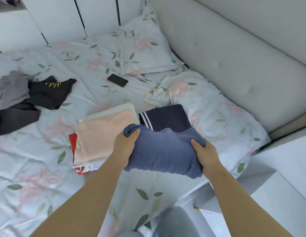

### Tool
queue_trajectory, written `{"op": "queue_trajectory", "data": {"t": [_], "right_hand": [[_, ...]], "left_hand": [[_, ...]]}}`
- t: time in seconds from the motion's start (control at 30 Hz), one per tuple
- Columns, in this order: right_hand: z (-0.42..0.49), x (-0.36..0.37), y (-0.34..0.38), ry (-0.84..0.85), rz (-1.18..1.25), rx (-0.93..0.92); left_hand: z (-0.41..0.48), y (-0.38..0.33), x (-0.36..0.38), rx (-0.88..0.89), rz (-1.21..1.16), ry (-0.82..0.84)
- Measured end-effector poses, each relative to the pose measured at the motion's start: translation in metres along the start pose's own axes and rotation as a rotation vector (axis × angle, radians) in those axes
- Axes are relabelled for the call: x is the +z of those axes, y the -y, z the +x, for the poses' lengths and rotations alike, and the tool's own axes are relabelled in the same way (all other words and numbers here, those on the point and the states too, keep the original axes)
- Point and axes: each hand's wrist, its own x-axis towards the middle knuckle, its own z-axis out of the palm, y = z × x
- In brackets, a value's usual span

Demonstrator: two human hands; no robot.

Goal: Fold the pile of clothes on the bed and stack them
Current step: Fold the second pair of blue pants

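A folded blue garment (163, 151) is held over the bed between both hands. My left hand (125, 145) grips its left edge and my right hand (204, 155) grips its right edge, thumbs on top. Just behind it lies a folded navy garment (166, 118) with white stripes. To the left sits a stack of folded clothes with a pink piece (104, 134) on top and a red one (72, 142) underneath. An unfolded pile of grey and black clothes (27, 98) lies at the far left.
A black phone (117, 80) lies on the floral bedsheet (37, 168) near a pillow (142, 48). A padded headboard (234, 57) runs along the right. White wardrobe doors (63, 17) stand behind the bed. A white bedside surface (277, 185) is at lower right.
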Motion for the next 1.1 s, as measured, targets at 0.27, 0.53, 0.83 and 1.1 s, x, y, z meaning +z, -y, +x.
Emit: {"op": "queue_trajectory", "data": {"t": [0.27, 0.53, 0.83, 1.1], "right_hand": [[0.139, -0.023, 0.024, 0.112, -0.252, -0.114], [0.256, -0.009, 0.022, 0.242, -0.425, 0.022], [0.263, 0.02, 0.011, 0.408, -0.664, 0.095], [0.182, 0.097, 0.072, 0.666, -0.969, -0.362]], "left_hand": [[0.083, -0.009, 0.084, -0.019, 0.036, -0.148], [0.157, 0.009, 0.121, -0.099, 0.133, -0.306], [0.163, 0.018, 0.111, -0.183, 0.656, -0.254], [0.105, -0.017, 0.037, 0.043, 1.145, -0.351]]}}
